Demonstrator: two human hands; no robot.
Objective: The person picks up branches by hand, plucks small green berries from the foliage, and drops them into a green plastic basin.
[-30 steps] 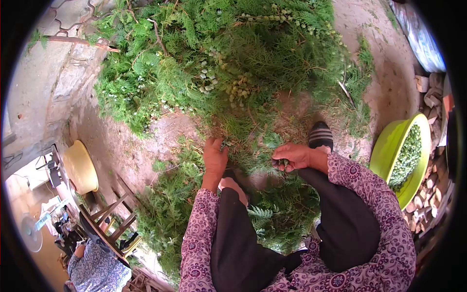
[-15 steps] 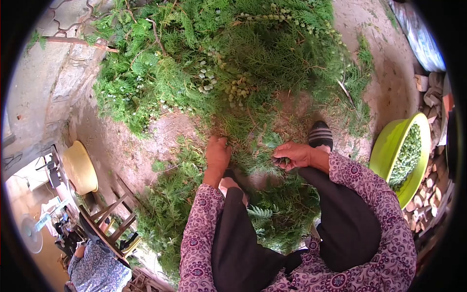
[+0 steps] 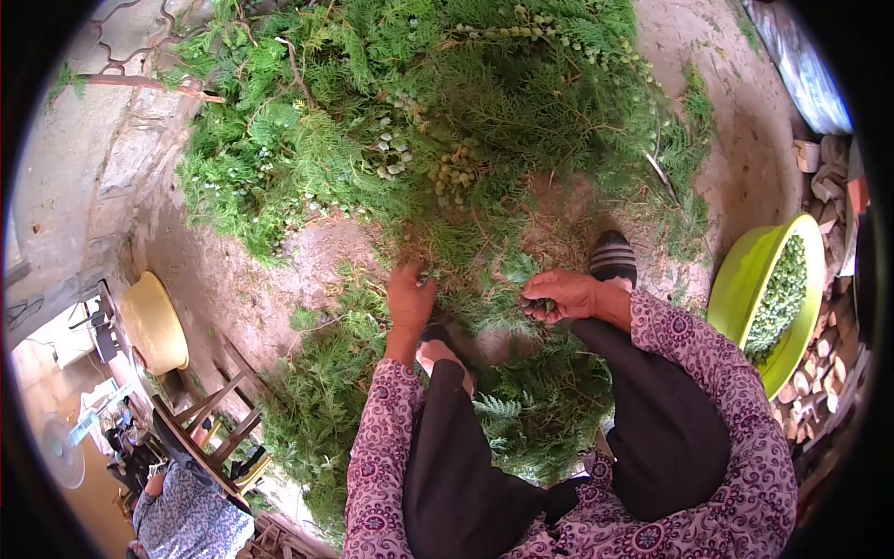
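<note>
My right hand is curled palm-up around several small green seed cones, which show between the fingers. A feathery green sprig lies just beyond it. My left hand is closed in a pinch low over the ground litter. Something small and pale green shows at its fingertips, too small to name. Past both hands spreads a big pile of cut evergreen branches, with a cluster of pale cones. More cut foliage lies left of my legs and between them.
A lime-green basin filled with green cones stands at right, beside stacked firewood. At left are a yellow basin, a wooden stool and another person in a patterned top. A striped slipper is near my right hand.
My left hand has shifted slightly left and turned a little, and a pale green bit now shows at its fingertips. My right hand stays in place, still holding the cones.
</note>
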